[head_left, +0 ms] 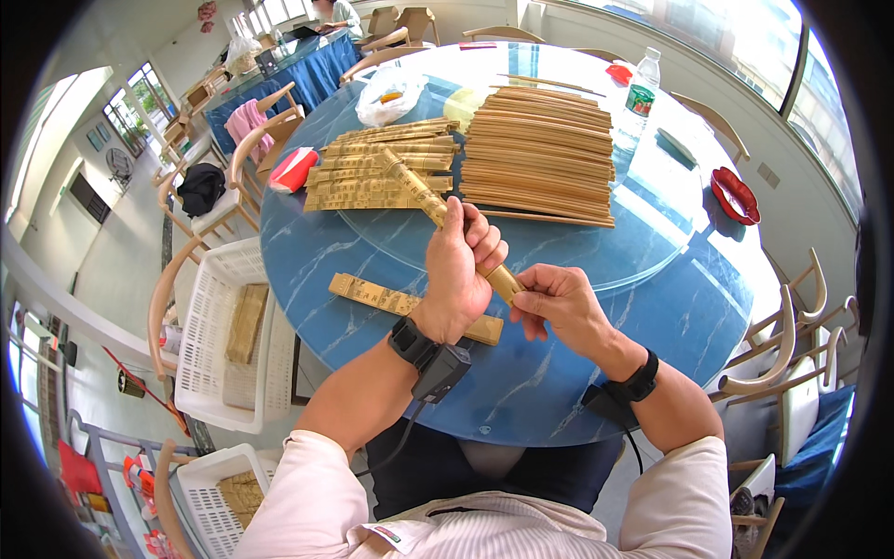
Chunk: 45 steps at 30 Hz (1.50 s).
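Note:
A long, narrow gold sleeve (414,189) with dark printing slants across the space between my hands, above the table. My left hand (456,270) is closed round its middle, thumb pointing up along it. At the lower right end, the fingers of my right hand (563,307) pinch the sleeve. Whether anything is inside it I cannot tell. Beneath my left wrist lies a flat gold printed sleeve (372,293), partly covered by the hand. Farther off, a pile of similar gold sleeves (382,168) lies beside a broad stack of thin brown strips (540,154).
The round blue marbled table (643,359) carries a glass turntable. On it are a white plastic bag (391,98), a water bottle (643,84), a red dish (735,196) and a red-and-white packet (294,170). White baskets (200,298) with gold bundles stand at left; wooden chairs surround the table.

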### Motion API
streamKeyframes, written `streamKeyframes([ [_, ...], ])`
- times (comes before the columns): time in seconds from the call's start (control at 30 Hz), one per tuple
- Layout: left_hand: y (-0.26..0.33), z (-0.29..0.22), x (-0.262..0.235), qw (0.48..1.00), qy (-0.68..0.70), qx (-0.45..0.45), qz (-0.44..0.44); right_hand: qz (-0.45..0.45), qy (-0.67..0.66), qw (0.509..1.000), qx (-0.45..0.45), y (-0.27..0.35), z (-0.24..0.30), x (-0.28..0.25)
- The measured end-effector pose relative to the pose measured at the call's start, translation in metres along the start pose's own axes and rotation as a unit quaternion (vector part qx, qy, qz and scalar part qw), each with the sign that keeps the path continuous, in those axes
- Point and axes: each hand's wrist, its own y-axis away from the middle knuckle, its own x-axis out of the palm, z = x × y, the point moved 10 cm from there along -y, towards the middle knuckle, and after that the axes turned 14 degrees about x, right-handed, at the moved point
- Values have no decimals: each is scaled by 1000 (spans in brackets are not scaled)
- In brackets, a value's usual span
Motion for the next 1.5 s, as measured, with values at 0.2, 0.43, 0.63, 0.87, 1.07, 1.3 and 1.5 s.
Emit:
streamKeyframes([
  [0.2,3,6,11,979,-177,11,104,-39,-40,997,45,-6,-7,-22],
  [0.43,5,11,10,921,-356,49,148,-113,-43,993,8,-11,-4,-48],
  [0.63,-21,-27,-11,946,-281,140,81,-92,36,995,12,-7,0,-40],
  [0.87,-96,-84,-30,940,-313,136,19,-73,73,994,-27,1,14,-35],
  [1.07,-166,-112,-44,927,-367,3,-69,-87,90,991,-48,1,18,-41],
  [1.3,-133,-121,-69,820,-572,14,31,-96,85,990,-65,1,21,-54],
  [1.5,-90,-72,-15,639,-725,88,243,-177,57,978,-94,5,34,-85],
])
